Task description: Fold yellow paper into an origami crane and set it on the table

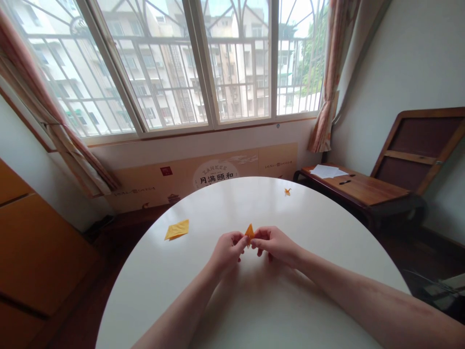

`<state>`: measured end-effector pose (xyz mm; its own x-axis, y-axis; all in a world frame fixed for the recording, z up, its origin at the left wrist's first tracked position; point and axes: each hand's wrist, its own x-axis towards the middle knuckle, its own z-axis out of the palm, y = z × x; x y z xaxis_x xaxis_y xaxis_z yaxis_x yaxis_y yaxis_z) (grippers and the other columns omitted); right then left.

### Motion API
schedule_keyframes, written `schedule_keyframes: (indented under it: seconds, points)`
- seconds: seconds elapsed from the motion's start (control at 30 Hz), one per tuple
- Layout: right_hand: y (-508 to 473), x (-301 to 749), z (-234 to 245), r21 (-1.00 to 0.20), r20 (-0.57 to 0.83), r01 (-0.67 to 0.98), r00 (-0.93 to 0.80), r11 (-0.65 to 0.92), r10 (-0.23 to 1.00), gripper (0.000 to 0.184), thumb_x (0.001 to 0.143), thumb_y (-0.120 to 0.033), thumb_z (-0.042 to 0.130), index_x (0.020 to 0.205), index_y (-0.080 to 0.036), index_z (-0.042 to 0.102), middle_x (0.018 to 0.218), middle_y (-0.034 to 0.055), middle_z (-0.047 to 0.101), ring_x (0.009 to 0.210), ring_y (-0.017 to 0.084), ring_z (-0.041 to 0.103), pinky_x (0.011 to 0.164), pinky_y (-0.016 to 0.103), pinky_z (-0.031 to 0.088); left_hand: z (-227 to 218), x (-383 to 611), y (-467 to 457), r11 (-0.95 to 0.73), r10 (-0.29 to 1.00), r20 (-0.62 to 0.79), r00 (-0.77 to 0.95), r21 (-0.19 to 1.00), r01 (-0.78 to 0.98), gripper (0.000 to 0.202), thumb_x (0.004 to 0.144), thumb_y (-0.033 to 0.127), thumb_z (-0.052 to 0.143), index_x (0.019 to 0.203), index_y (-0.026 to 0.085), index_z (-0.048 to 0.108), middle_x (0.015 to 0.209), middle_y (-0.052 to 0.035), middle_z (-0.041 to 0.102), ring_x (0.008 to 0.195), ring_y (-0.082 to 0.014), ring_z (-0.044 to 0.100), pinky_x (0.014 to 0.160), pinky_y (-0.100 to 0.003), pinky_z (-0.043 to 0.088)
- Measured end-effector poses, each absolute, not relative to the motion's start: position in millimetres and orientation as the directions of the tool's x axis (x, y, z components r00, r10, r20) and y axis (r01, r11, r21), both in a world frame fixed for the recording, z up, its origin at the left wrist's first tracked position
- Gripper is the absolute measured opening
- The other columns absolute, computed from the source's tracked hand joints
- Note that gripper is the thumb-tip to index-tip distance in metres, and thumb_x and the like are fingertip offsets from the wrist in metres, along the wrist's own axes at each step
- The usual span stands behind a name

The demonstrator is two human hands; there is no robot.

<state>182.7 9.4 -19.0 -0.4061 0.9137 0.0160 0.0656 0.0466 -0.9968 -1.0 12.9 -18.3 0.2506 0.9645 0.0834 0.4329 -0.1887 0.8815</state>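
Both hands meet over the middle of the white round table [163, 286], pinching a small piece of folded orange paper [250, 230] between them. My left hand [228, 249] grips its left side with thumb and fingers. On the other side, my right hand [274, 243] pinches it, some fingers curled below. The folded paper points upward; its lower part is partly hidden by the fingertips. Farther back on the right stands a small orange paper crane [287, 192]. To the left lies yellow-orange paper [177, 230], flat and apart from the hands.
Behind the table, a printed cardboard panel [181, 182] leans below the barred window [240, 72]. At the right is a low wooden table [366, 189] with white papers [328, 171] and a dark pen-like object [344, 182]. An orange-brown cabinet [43, 247] stands at the left.
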Motion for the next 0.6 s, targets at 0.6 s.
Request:
schedule_keyframes:
  seconds: [0.6]
  points:
    - [22.0, 182.6, -16.3, -0.996, -0.068, 0.081, -0.38, -0.04, 0.922, 0.015, 0.068, -0.023, 0.059, 0.081, -0.016, 0.061, 0.075, 0.0037, 0.062, 0.066, 0.018, 0.067, 0.033, 0.016, 0.04, -17.8, -21.6, 28.1, -0.314, 0.941, 0.313, 0.125, 0.68, 0.662, 0.045, 0.088, 0.048, 0.044, 0.066, 0.017, 0.068, 0.059, -0.003, 0.06, 0.06, -0.0198, 0.056, 0.061, -0.029, 0.038]
